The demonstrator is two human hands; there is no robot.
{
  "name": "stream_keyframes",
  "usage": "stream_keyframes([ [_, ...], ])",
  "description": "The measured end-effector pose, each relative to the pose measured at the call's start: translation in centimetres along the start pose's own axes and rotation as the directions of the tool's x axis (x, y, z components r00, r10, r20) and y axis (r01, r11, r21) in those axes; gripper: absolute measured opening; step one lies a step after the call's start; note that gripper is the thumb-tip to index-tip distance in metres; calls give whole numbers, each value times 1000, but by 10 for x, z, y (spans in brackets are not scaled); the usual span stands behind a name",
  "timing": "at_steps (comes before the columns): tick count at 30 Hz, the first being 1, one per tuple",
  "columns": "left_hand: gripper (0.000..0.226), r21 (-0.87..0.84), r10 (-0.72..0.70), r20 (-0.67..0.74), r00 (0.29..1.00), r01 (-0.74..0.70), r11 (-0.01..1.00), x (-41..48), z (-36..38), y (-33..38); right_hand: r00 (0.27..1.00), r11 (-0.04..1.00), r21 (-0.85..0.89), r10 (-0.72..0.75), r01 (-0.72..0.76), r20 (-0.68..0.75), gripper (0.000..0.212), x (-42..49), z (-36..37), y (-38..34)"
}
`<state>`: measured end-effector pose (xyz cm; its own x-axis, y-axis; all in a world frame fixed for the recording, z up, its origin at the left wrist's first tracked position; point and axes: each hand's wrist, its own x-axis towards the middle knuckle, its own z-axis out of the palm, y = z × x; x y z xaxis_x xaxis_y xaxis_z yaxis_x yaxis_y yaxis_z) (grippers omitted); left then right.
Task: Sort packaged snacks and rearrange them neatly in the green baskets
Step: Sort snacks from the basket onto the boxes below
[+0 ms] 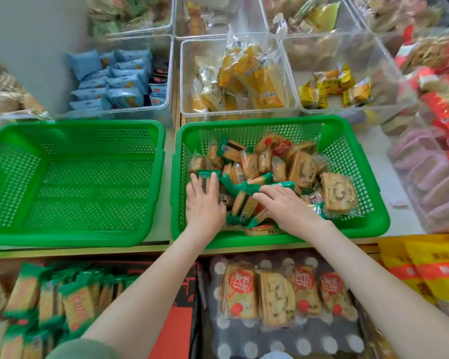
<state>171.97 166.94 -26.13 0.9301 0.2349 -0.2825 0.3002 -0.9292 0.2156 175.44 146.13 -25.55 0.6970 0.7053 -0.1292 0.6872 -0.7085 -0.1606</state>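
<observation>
Currently both in the right basket [244, 240]. Left hand [205, 203] rests flat-fingered on snack packs [298, 167]; right hand [287, 207] likewise, nothing gripped.

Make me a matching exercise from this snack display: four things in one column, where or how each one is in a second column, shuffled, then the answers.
Column one
1. left green basket
2. right green basket
3. blue packets
4. spotted grey cloth

Column two
A. below the baskets, under a row of cake slices
B. holds no snacks
C. in a clear bin behind the left basket
D. heaped with mixed snack packs

Pairs: 1-B, 2-D, 3-C, 4-A
</observation>
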Motion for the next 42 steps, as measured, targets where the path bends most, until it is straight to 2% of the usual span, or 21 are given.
stream_keyframes([
  [2,73,6,14,-6,1000,-14,1000,-4,-1,2,1000,998,-58,-19,20,21,41,-3,-2,3],
  [6,71,-44,31,-16,999,-31,999,-8,-2,4,988,986,-166,26,0,154,43,-4,-10,4],
  [10,70,-72,35,-72,997,-40,997,-14,-10,-1,999,958,-287,-27,15,-40,43,1,-11,-8],
  [13,68,-120,61,-161,985,-81,989,-25,-20,-8,981,970,-243,-48,1,-189,47,-3,-15,-21],
  [16,67,-193,108,-264,958,-163,968,-44,-31,-19,938,973,-224,-28,-54,-344,47,-12,-19,-34],
  [21,70,-347,166,-382,909,-308,886,-89,-49,-55,820,958,-232,8,-171,-573,29,-25,-30,-88],
  [24,70,-402,182,-433,883,-370,838,-121,-58,-95,776,973,-141,55,-183,-628,26,-29,-26,-143],
  [26,71,-408,185,-439,879,-378,831,-143,-62,-130,764,983,9,149,-185,-628,25,-29,-17,-188],
  [28,71,-406,173,-413,894,-350,844,-165,-61,-171,792,934,297,331,-198,-514,31,-29,0,-239],
  [30,70,-392,154,-383,911,-311,866,-183,-55,-215,831,769,580,489,-268,-264,31,-30,21,-293],
  [32,70,-395,117,-329,937,-250,884,-203,-46,-255,853,587,717,521,-376,21,23,-33,47,-342],
  [34,68,-394,76,-258,963,-177,902,-221,-36,-291,823,414,777,520,-475,226,16,-34,77,-383],
  [36,68,-368,45,-221,974,-126,921,-235,-26,-320,785,279,796,510,-537,351,16,-34,104,-414],
  [39,68,-372,11,-168,986,-74,925,-250,-15,-349,735,190,756,466,-627,492,17,-28,130,-448],
  [42,68,-370,26,-163,986,-85,925,-259,-5,-366,683,137,722,481,-678,550,19,-20,145,-468],
])
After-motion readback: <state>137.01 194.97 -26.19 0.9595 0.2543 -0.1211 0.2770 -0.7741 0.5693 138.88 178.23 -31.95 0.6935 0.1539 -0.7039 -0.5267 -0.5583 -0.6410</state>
